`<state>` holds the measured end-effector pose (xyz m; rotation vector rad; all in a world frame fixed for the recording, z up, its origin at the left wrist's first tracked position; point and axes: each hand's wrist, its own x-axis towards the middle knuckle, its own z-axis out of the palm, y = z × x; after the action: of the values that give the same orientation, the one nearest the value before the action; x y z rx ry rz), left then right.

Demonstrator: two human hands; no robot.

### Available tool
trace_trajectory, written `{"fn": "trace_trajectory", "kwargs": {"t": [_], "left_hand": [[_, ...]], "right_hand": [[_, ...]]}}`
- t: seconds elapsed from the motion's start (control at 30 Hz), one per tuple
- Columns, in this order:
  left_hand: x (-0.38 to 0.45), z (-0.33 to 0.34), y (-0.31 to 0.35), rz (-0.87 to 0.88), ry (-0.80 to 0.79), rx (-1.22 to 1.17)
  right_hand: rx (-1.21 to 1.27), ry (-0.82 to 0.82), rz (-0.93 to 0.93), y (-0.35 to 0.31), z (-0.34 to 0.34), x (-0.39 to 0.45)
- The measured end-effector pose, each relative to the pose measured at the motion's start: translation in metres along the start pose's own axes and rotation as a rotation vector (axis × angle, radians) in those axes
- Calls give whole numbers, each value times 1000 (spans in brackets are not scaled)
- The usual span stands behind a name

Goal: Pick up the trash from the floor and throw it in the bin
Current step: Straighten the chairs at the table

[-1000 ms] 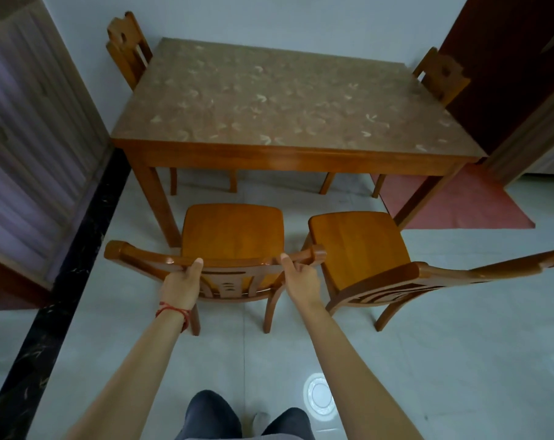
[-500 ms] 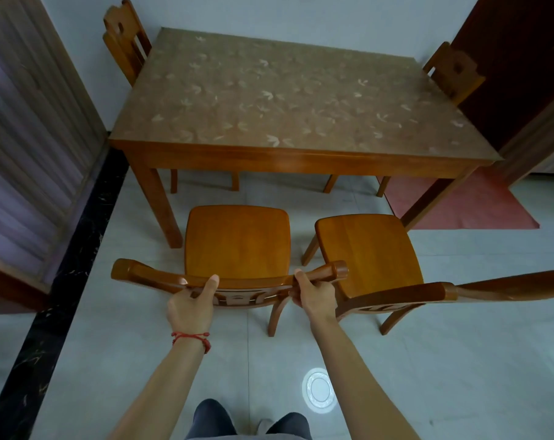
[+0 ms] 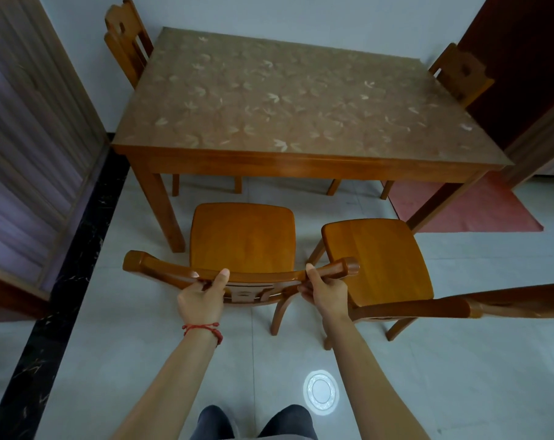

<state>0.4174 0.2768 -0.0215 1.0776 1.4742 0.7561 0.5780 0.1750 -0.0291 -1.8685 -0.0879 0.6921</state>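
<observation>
Looked left of the near chair [image 3: 242, 236] first: saw only a dark strip [image 3: 63, 281] along the pale floor [image 3: 142, 360], with no trash on it. Wrapped the left hand [image 3: 199, 300] around the left half of the near chair's top rail [image 3: 263, 276], red string [image 3: 202, 328] on the wrist, fingers [image 3: 223, 276] curled tight, thumb on top. Gripped the right end of the same rail with the right hand [image 3: 324, 292], fingers [image 3: 310, 271] also closed hard on the wood. Used two hands, most likely, to keep a heavy seat straight and stop a wobble. Held the near chair a little way out from the worktop [image 3: 301, 154], probably to open up the floor under there and hunt for hidden scraps. Found none in the gap beyond the near chair, just bare tiles and wooden legs. Spotted a round bright patch [image 3: 321, 389] on the tiles on the person's side of the near chair, close to the dark trouser legs [image 3: 212, 420]; guessed a lamp's shine, not litter. Passed over a second chair [image 3: 377, 255] just right of the near chair, almost touching. Noticed a red mat [image 3: 466, 208] farther right of the near chair. Saw no bin anywhere. Judged the picking-up not yet begun.
</observation>
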Motion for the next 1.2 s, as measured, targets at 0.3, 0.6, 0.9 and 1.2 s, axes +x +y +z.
{"fn": "trace_trajectory", "kwargs": {"t": [0.3,0.6,0.9,1.2], "left_hand": [[38,6,19,-25,-30,-60],[84,33,45,3,-6,-69],[131,76,71,-30,3,-87],[182,111,103,-75,49,-140]], "right_hand": [[49,15,-2,-17,29,18],[61,7,-11,-43,54,64],[56,-18,-19,-78,69,125],[37,-63,-1,-111,96,185]]}}
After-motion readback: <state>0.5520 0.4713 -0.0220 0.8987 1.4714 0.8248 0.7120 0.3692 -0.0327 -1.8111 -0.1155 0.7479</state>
